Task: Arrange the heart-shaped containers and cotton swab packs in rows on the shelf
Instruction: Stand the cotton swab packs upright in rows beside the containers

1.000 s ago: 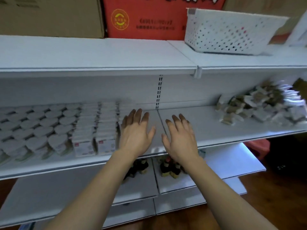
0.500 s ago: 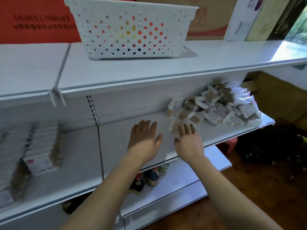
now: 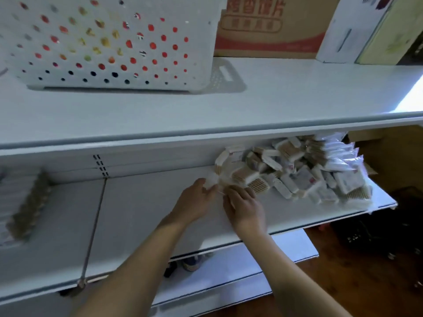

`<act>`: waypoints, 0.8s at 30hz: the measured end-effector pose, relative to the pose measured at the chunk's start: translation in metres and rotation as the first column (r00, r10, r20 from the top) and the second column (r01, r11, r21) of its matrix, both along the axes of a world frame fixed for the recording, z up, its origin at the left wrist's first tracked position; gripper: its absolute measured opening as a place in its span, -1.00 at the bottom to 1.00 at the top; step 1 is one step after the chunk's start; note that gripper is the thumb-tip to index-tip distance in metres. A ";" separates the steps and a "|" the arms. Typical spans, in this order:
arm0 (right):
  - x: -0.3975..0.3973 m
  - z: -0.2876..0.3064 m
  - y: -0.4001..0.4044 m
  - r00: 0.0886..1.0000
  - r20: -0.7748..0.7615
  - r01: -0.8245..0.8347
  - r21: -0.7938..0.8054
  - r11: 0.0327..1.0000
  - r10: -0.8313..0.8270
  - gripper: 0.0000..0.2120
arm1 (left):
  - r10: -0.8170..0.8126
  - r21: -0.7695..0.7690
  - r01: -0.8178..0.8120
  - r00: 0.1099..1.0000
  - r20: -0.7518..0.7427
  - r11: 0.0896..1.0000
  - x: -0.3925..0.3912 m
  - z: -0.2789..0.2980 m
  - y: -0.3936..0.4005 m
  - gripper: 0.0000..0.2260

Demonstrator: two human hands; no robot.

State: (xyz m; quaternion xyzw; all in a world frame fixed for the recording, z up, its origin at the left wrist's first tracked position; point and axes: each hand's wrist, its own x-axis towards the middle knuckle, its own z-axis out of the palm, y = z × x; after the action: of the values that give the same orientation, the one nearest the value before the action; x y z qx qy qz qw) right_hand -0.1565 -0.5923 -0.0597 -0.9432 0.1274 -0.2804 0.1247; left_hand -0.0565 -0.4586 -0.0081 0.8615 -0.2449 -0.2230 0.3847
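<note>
Rows [image 3: 25,202]: far left of the shelf [image 3: 142,216], blurred; packs stood on edge in lines, swab ends facing out. Reads as the finished stock, kept well apart from the unsorted lot.

Divider [image 3: 92,229]: thin rail running front to back between rows and bare shelf.

Basket [image 3: 109,42]: white, perforated, on the upper board [image 3: 274,99]; coloured goods show through the holes. Clear of the work.

Left hand [image 3: 194,203]: fingers curled, pinching a pack [image 3: 211,180] at the near left edge of the heap. Probably lifting it free for the rows.

Right hand [image 3: 245,209]: just beside the left, fingers bent at the same edge of the heap; whether it grips a pack or only steadies one cannot be told through the blur.

Heap [image 3: 297,170]: loose swab packs, tumbled at all angles on the right of the shelf, partly under the upper board. Its overhang limits reach to the back; slack wrappers may slide when one is drawn.

Boxes [image 3: 270,28]: cartons behind the basket, upper right.

Bottles [image 3: 190,264]: on the lower shelf, under the arms.

Heart containers: none plainly in view.
</note>
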 end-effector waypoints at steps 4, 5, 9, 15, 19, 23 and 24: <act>0.004 0.009 -0.005 0.964 0.168 -0.207 0.004 0.978 0.204 -0.81 | 0.321 -0.307 -0.362 0.930 -0.178 0.880 -0.006 -0.004 -0.016 -0.66; 0.007 0.012 -0.011 0.968 0.161 -0.196 -0.001 0.981 0.194 -0.78 | 0.407 -0.329 -0.449 0.893 -0.192 0.830 -0.005 -0.006 -0.014 -0.67; 0.029 0.032 -0.039 0.998 -0.038 -0.059 -0.028 0.998 0.058 -0.55 | 0.514 -0.281 -0.561 0.827 -0.228 0.779 -0.014 -0.001 0.003 -0.78; 0.076 0.047 -0.051 0.917 -0.394 -0.149 -0.208 0.967 0.057 -0.35 | 0.568 -0.215 -0.589 0.808 -0.155 0.779 -0.019 0.003 0.033 -0.87; 0.084 0.040 -0.056 0.941 -0.337 -0.171 -0.361 0.917 0.043 -0.69 | 0.576 -0.202 -0.615 0.787 -0.220 0.762 -0.015 0.000 0.049 -0.83; 0.055 0.048 -0.044 0.981 0.075 -0.146 -0.306 0.941 0.177 -0.92 | 0.539 -0.272 -0.642 0.758 -0.367 0.717 -0.011 0.001 0.050 -0.89; 0.045 0.049 -0.036 0.964 0.164 -0.164 -0.249 0.955 0.208 -0.95 | 0.517 -0.304 -0.651 0.747 -0.419 0.695 -0.013 0.003 0.046 -0.93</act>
State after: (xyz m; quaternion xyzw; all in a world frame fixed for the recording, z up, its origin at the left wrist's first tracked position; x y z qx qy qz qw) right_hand -0.1112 -0.6282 -0.0106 -0.9284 -0.0086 -0.3681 0.0506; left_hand -0.0690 -0.4129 -0.0051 0.7420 0.0640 -0.1558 0.6489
